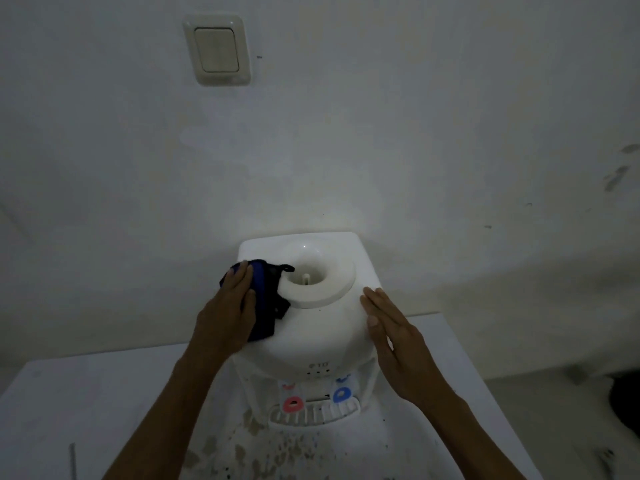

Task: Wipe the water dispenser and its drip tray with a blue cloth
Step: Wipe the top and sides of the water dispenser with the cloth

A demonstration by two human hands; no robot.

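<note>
A white tabletop water dispenser (pixel 311 337) stands against the wall, its round bottle well open on top. My left hand (pixel 228 313) presses a dark blue cloth (pixel 265 299) flat on the dispenser's top left, beside the well's rim. My right hand (pixel 391 334) lies flat with fingers straight against the dispenser's right side, holding nothing. Below the front sit a red tap (pixel 293 404) and a blue tap (pixel 342 394) above the white slotted drip tray (pixel 311 415).
The dispenser stands on a white table (pixel 86 410) with brown stains in front of the tray. A light switch (pixel 217 49) is on the wall above. A dark object (pixel 623 400) lies at the right edge on the floor.
</note>
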